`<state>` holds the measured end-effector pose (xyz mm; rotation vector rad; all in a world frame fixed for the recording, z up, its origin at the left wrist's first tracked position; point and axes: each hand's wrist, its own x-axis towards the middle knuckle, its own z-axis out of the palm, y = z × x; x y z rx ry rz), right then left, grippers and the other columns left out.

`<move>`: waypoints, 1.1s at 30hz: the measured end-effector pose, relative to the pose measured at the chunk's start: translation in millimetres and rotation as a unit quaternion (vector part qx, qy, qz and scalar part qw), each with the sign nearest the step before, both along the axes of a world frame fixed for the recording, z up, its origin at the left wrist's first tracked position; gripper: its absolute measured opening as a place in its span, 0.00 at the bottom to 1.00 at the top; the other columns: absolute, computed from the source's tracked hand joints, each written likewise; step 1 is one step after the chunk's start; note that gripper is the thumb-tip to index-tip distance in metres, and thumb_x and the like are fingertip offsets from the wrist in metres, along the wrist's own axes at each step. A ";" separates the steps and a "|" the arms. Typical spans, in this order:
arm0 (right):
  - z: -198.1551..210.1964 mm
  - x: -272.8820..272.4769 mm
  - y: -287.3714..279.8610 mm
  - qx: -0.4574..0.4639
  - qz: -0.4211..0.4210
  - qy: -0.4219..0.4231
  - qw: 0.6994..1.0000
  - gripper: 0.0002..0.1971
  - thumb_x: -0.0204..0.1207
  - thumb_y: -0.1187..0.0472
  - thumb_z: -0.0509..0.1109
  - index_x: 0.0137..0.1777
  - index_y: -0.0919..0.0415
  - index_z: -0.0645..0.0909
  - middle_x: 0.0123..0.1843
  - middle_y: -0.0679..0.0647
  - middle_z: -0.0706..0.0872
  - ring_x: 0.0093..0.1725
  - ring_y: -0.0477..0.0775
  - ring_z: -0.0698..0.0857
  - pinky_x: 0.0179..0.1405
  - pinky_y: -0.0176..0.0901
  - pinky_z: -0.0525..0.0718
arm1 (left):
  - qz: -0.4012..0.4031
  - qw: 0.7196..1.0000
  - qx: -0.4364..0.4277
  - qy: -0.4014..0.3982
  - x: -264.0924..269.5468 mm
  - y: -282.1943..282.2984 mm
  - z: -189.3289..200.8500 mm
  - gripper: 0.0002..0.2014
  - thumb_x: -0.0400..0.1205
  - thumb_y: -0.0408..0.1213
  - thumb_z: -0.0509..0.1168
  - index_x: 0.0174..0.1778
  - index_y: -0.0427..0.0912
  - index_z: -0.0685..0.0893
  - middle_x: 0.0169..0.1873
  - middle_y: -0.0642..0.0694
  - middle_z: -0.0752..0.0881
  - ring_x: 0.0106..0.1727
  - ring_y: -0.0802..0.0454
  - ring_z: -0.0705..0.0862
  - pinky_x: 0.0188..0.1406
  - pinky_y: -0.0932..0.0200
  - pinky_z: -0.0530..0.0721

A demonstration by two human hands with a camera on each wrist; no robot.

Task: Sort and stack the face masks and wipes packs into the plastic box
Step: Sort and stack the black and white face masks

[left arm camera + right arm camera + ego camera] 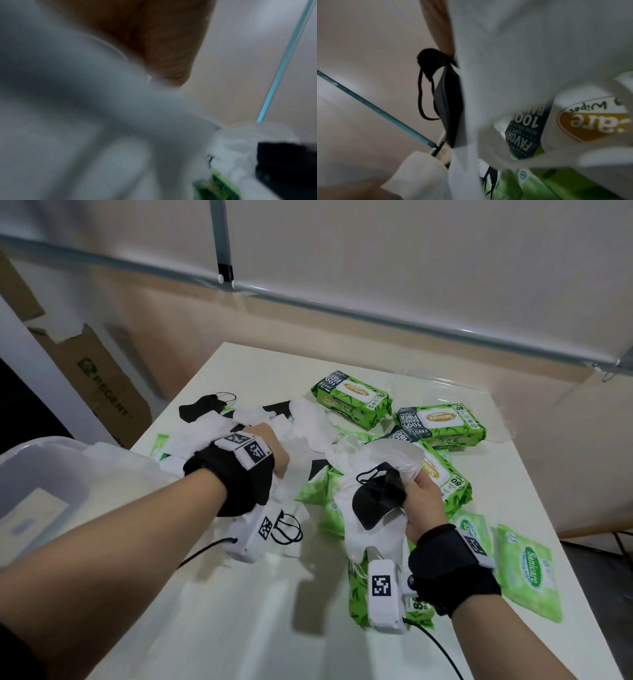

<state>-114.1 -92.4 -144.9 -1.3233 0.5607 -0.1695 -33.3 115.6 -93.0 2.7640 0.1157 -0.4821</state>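
A heap of white and black face masks (301,422) lies mixed with green wipes packs (442,424) in the middle of the white table (239,628). My left hand (274,453) grips a bunch of white masks (209,433) at the left of the heap; the left wrist view is blurred, with white mask fabric (85,94) filling it. My right hand (419,498) holds a bundle of white masks with a black mask (375,498) on top, lifted a little above the packs. The black mask (448,105) and its ear loop hang in the right wrist view. The translucent plastic box (37,474) stands at the left.
More wipes packs (352,398) lie at the back right and flat green sachets (529,570) at the right edge. A clear lid (486,392) sits at the table's far right. Cardboard boxes (102,381) lean against the wall on the left. White bare tabletop lies near me.
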 end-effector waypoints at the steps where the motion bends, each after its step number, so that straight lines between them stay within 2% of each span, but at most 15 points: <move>1: 0.4 -0.8 -0.1 -0.002 -0.003 -0.004 1.000 0.10 0.80 0.72 0.66 0.57 0.60 0.81 0.44 0.56 0.86 0.39 0.52 0.83 0.31 0.34 0.85 | 0.006 1.000 -0.024 -0.013 2.5 2.7 7.2 0.28 0.70 0.37 0.77 0.66 0.36 0.80 0.62 0.39 0.83 0.62 0.41 0.82 0.54 0.57 0.79; 3: 1.0 -3.1 0.9 -0.005 -0.007 -0.008 1.000 0.09 0.82 0.69 0.65 0.59 0.61 0.81 0.46 0.58 0.86 0.42 0.53 0.84 0.35 0.37 0.85 | 0.015 0.996 -0.088 -0.024 -0.3 7.8 25.7 0.30 0.68 0.36 0.78 0.67 0.40 0.80 0.60 0.40 0.85 0.59 0.41 0.83 0.54 0.57 0.81; 6: 6.0 -6.9 4.8 -0.005 -0.001 -0.010 1.000 0.09 0.82 0.66 0.65 0.60 0.61 0.82 0.52 0.61 0.87 0.49 0.58 0.85 0.44 0.45 0.84 | 0.028 0.974 -0.223 -0.013 -5.7 14.0 43.7 0.18 0.67 0.35 0.79 0.53 0.40 0.86 0.42 0.41 0.87 0.42 0.44 0.85 0.37 0.61 0.81; 9: 12.5 -10.7 8.8 0.007 0.033 -0.022 0.999 0.09 0.84 0.64 0.64 0.60 0.61 0.81 0.49 0.57 0.88 0.49 0.56 0.86 0.41 0.41 0.86 | 0.032 0.930 -0.367 0.012 -14.0 20.6 60.8 0.11 0.71 0.30 0.76 0.47 0.37 0.84 0.30 0.45 0.84 0.25 0.51 0.83 0.20 0.66 0.78; 11: 15.6 -13.2 10.9 0.024 0.058 -0.031 0.998 0.10 0.85 0.63 0.61 0.61 0.62 0.81 0.48 0.56 0.88 0.47 0.55 0.87 0.36 0.37 0.86 | 0.028 0.899 -0.437 0.014 -19.3 25.1 68.5 0.11 0.72 0.27 0.75 0.48 0.36 0.83 0.24 0.49 0.84 0.18 0.58 0.81 0.15 0.70 0.74; 14: 20.0 -16.2 17.4 0.049 0.084 -0.035 0.995 0.12 0.85 0.66 0.60 0.64 0.63 0.80 0.46 0.55 0.89 0.40 0.48 0.88 0.32 0.34 0.85 | 0.005 0.861 -0.508 0.034 -28.5 26.7 75.1 0.10 0.74 0.27 0.72 0.50 0.37 0.83 0.22 0.53 0.85 0.17 0.62 0.80 0.14 0.73 0.72; 17: 28.2 -17.0 30.2 0.084 0.113 -0.025 0.990 0.13 0.83 0.75 0.57 0.54 0.63 0.82 0.34 0.52 0.90 0.29 0.45 0.88 0.24 0.31 0.81 | -0.016 0.845 -0.529 0.070 -41.3 18.7 66.4 0.08 0.75 0.28 0.71 0.50 0.38 0.84 0.29 0.52 0.87 0.22 0.62 0.83 0.17 0.73 0.75; 18: 31.5 -17.4 35.3 0.099 0.122 -0.022 0.987 0.14 0.82 0.77 0.56 0.52 0.63 0.81 0.31 0.52 0.90 0.28 0.47 0.88 0.23 0.32 0.81 | -0.022 0.847 -0.527 0.074 -45.4 15.5 57.9 0.08 0.75 0.29 0.72 0.48 0.39 0.84 0.32 0.50 0.88 0.26 0.60 0.84 0.22 0.71 0.78; 20: 36.7 -19.1 45.8 0.126 0.141 -0.014 0.982 0.13 0.82 0.73 0.55 0.55 0.65 0.81 0.34 0.55 0.90 0.32 0.51 0.89 0.30 0.38 0.85 | -0.030 0.859 -0.507 0.060 -51.8 10.5 38.3 0.09 0.73 0.32 0.74 0.48 0.38 0.86 0.40 0.44 0.90 0.37 0.51 0.87 0.37 0.61 0.84; 22: 40.3 -21.7 53.1 0.154 0.144 -0.007 0.977 0.14 0.84 0.64 0.56 0.60 0.67 0.82 0.42 0.58 0.90 0.40 0.54 0.89 0.39 0.42 0.88 | -0.022 0.867 -0.495 0.044 -56.5 8.0 20.8 0.14 0.71 0.36 0.77 0.51 0.38 0.86 0.46 0.40 0.91 0.45 0.45 0.88 0.52 0.50 0.84; 24: 43.1 -24.9 55.9 0.209 0.153 -0.016 0.966 0.22 0.85 0.53 0.53 0.64 0.67 0.82 0.54 0.64 0.89 0.50 0.60 0.89 0.51 0.49 0.87 | -0.018 0.874 -0.485 0.018 -60.0 6.0 8.1 0.20 0.68 0.43 0.79 0.53 0.41 0.86 0.48 0.44 0.91 0.50 0.47 0.88 0.61 0.45 0.83; 26: 45.2 -28.6 55.8 0.262 0.168 -0.017 0.950 0.29 0.83 0.42 0.54 0.66 0.66 0.81 0.62 0.68 0.86 0.56 0.65 0.87 0.59 0.56 0.84 | -0.027 0.893 -0.450 -0.012 -62.4 4.3 -1.4 0.32 0.60 0.54 0.80 0.57 0.42 0.84 0.51 0.47 0.90 0.53 0.49 0.88 0.61 0.46 0.83; 28: 46.1 -32.4 56.6 0.279 0.188 -0.016 0.942 0.35 0.78 0.35 0.56 0.67 0.66 0.81 0.64 0.69 0.84 0.59 0.66 0.86 0.60 0.61 0.83 | -0.037 0.912 -0.407 -0.039 -64.9 4.4 -6.6 0.32 0.62 0.53 0.80 0.57 0.42 0.81 0.51 0.49 0.88 0.54 0.49 0.86 0.59 0.51 0.83; 31: 44.2 -35.5 61.4 0.275 0.221 -0.033 0.935 0.31 0.76 0.42 0.60 0.69 0.66 0.79 0.66 0.68 0.83 0.63 0.67 0.83 0.63 0.60 0.81 | -0.061 0.934 -0.343 -0.074 -66.9 7.0 -12.1 0.31 0.67 0.49 0.79 0.62 0.43 0.77 0.56 0.49 0.82 0.58 0.50 0.81 0.58 0.56 0.79; 33: 39.4 -34.3 65.0 0.246 0.225 -0.023 0.943 0.21 0.76 0.53 0.64 0.62 0.67 0.82 0.59 0.67 0.86 0.54 0.65 0.87 0.57 0.55 0.84 | -0.067 0.938 -0.328 -0.085 -66.7 8.9 -13.3 0.32 0.67 0.49 0.78 0.64 0.44 0.75 0.56 0.51 0.80 0.57 0.52 0.79 0.55 0.59 0.77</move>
